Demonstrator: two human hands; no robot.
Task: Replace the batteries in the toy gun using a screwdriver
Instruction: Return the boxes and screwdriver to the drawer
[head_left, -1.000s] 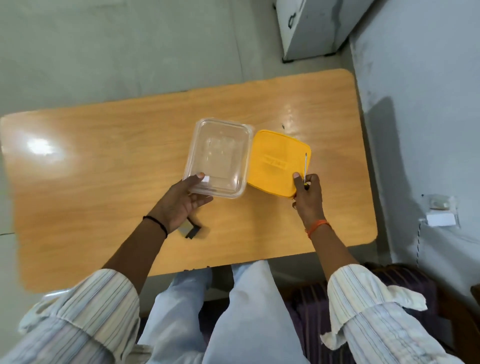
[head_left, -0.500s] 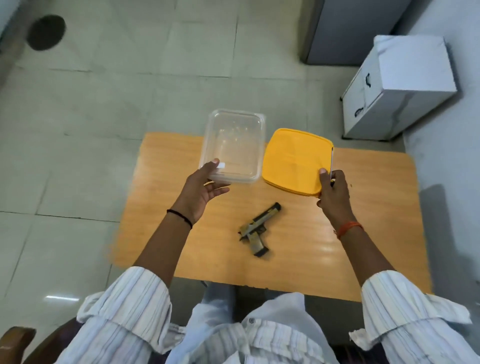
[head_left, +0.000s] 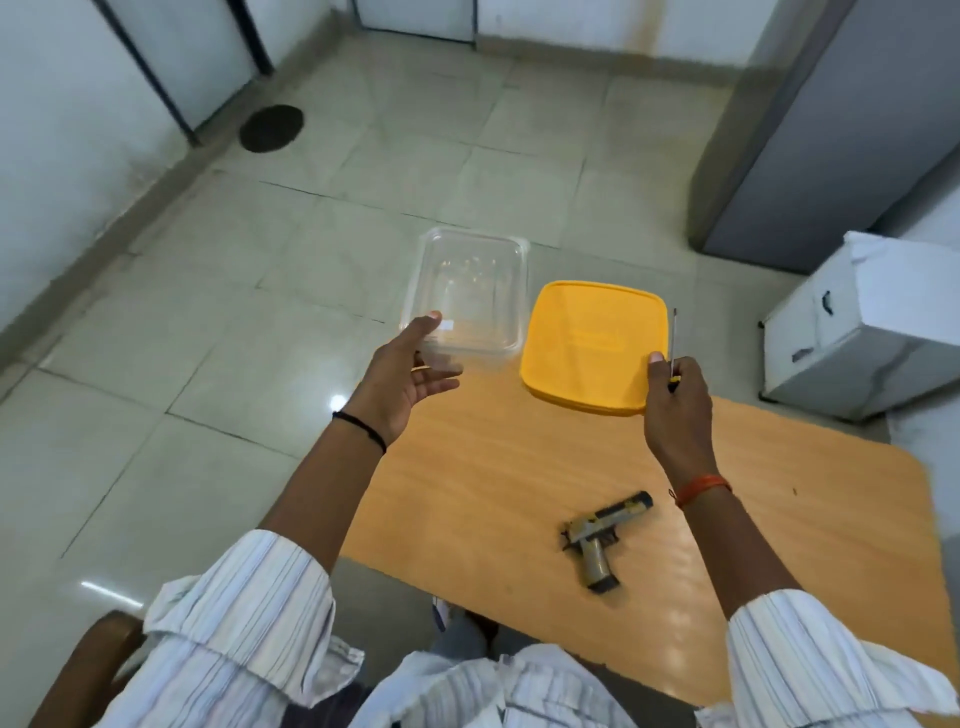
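The toy gun (head_left: 602, 540) lay on the surface (head_left: 493, 483), barrel slanting up-right, below and nearest the right hand (head_left: 675, 410), which pinched screwdriver (head_left: 673, 343) and yellow lid (head_left: 592, 345), while the left hand (head_left: 402, 379) gripped the clear container (head_left: 470, 293).

No readable text, not even on the yellow lid (head_left: 587, 338).
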